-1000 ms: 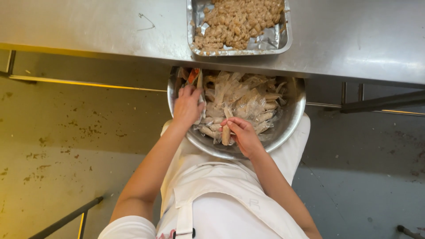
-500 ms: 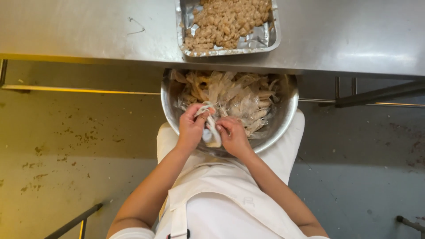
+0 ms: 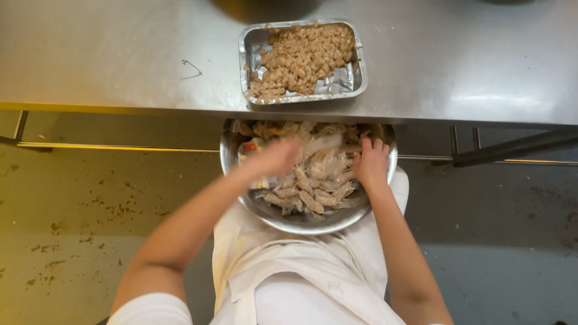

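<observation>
Half a second before, both hands had met over the near middle of the bowl, pinching one pale piece between them. In the present view they had parted — the left hand (image 3: pixel 278 157) had swung to the left side of the metal bowl (image 3: pixel 301 221), the right hand (image 3: pixel 371 162) to its right side, and the camera had pulled back so that more of the steel table (image 3: pixel 120 54) showed.

The left hand was smeared with motion over the heap of floured, plastic-wrapped pieces (image 3: pixel 313 180); whether its fingers were spread or closed, or held anything, could not be told. The right hand lay flat with its fingers loosely spread and pointing toward the far rim, resting on the pieces just inside the bowl's right wall — gripping nothing that could be seen.

The bowl sat on the person's lap against a white apron (image 3: pixel 301 271), its far edge tucked under the table's near edge. On the table just beyond it stood a foil tray (image 3: pixel 352 81) partly filled with small brown chunks (image 3: pixel 301 57), heaped toward its far and left sides.
</observation>
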